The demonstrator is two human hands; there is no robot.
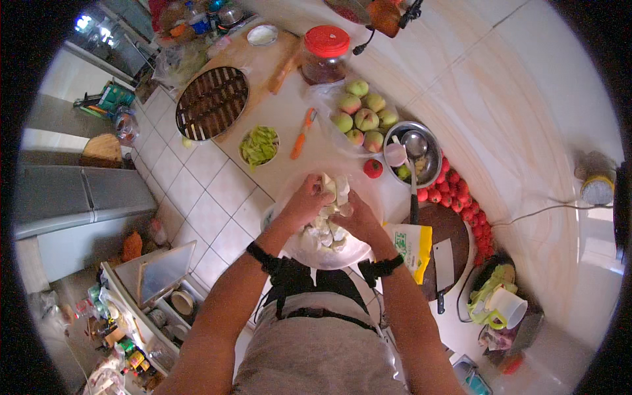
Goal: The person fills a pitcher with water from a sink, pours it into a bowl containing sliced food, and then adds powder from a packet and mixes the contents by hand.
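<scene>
Both my hands are over a pale, see-through basin (355, 255) at the counter's near edge. My left hand (307, 203) has its fingers curled round pale white chunks (337, 189), whose exact kind I cannot make out. From the other side my right hand (359, 217) closes on the same cluster, its fingertips partly hidden by the pieces. More white pieces (324, 238) lie in the basin below. Beyond my hands an orange-handled peeler or knife (301, 135) lies on the counter, near a small bowl of green leaves (259, 146).
Peaches (366, 119) lie in a plastic bag beside a red-lidded jar (326, 49). A metal bowl (431, 172) holds a ladle. To the right are a yellow-white packet (409, 247), a cleaver (445, 266) on a round board, and red fruits (464, 204). A slatted round tray (212, 103) overhangs the left edge.
</scene>
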